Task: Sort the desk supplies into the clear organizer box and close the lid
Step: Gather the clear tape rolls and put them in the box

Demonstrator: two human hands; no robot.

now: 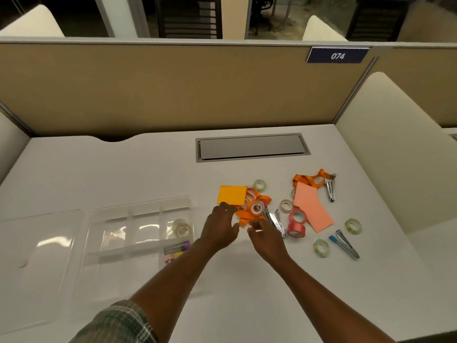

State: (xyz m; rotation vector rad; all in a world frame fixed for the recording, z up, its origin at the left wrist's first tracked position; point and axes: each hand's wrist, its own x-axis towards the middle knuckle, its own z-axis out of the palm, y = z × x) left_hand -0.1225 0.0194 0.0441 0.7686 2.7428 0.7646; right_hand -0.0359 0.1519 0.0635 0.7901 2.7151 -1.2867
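White desk (247,280) in a cubicle bears all items. Box (142,203) lies left of both hands, lid (42,243) open flat further left. Left hand (218,229), fingers loosely curled and holding nothing, points at the pad (232,194) directly ahead, long edge crosswise. Right hand (267,237) curls at the ribbon (243,215); whether it pinches anything cannot be told. Stapler (277,219) just right lies partly under the ribbon.

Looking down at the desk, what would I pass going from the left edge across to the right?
clear lid → clear organizer box → left hand → right hand → red tape roll → blue-ended stapler
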